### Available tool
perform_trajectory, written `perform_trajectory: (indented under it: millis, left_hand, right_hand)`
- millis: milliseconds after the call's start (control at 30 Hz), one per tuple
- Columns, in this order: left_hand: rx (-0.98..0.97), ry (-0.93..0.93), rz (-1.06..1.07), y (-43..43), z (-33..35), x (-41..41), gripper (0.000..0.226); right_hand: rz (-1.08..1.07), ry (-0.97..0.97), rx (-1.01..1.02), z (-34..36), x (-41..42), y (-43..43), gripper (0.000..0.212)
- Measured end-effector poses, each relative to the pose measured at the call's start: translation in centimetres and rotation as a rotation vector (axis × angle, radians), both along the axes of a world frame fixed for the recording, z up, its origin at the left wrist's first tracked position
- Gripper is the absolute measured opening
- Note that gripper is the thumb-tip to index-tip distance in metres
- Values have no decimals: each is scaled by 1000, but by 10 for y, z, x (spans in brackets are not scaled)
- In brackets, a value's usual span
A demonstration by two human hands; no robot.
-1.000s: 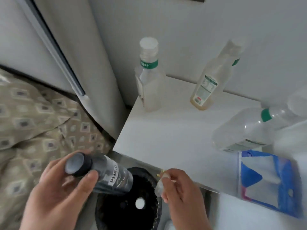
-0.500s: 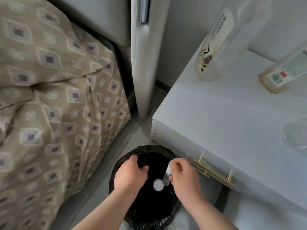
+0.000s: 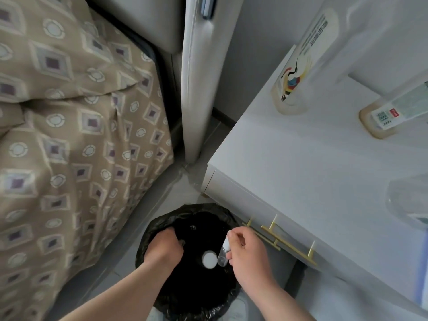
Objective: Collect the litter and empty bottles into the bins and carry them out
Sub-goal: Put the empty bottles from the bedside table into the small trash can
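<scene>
A bin lined with a black bag (image 3: 159,221) stands on the floor beside the white nightstand. My left hand (image 3: 162,247) reaches down inside it, fingers curled into the dark; what they hold is hidden. My right hand (image 3: 249,253) pinches a small clear vial with a white cap (image 3: 222,254) over the bin's right side. A round white lid (image 3: 209,259) lies inside the bin. On the nightstand stand a clear bottle with a crane label (image 3: 301,66) and a bottle with a barcode label (image 3: 389,112). A clear bottle (image 3: 407,205) lies at the right edge.
The white nightstand (image 3: 312,170) with gold drawer handles (image 3: 278,237) overhangs the bin on the right. A bed with a patterned beige duvet (image 3: 69,135) fills the left. A padded grey headboard edge (image 3: 196,77) stands between them, leaving a narrow strip of floor.
My view has tipped down onto the bin. My left hand carried the dark bottle down into the bin, and the bottle is out of sight. My right hand moved over the bin with the vial.
</scene>
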State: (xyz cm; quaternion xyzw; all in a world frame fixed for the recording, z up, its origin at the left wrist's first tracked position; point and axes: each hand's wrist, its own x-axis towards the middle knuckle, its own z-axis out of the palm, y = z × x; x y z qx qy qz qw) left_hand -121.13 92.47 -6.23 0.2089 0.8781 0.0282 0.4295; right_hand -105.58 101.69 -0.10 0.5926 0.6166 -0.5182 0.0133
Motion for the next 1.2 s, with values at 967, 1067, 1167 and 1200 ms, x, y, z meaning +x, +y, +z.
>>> perform_trajectory:
  millis: [967,1067,1167,1200]
  left_hand:
    - [405,-61,-75,-69,7,-29,53]
    - [360,-102,-83,-65,17,-30,57]
    - [313,-79,-61,-47,44,-26,58]
    - [318,-51,-53,-39,57,-23,60]
  right_hand:
    - [115,-237,-312,-146,-69,0,34]
    - [58,-157,-321,-111,-61,-1,27]
    - [89,-112,-264,-60,-43,-3,19]
    - [91,-115,-265,-39,-36,-5,16]
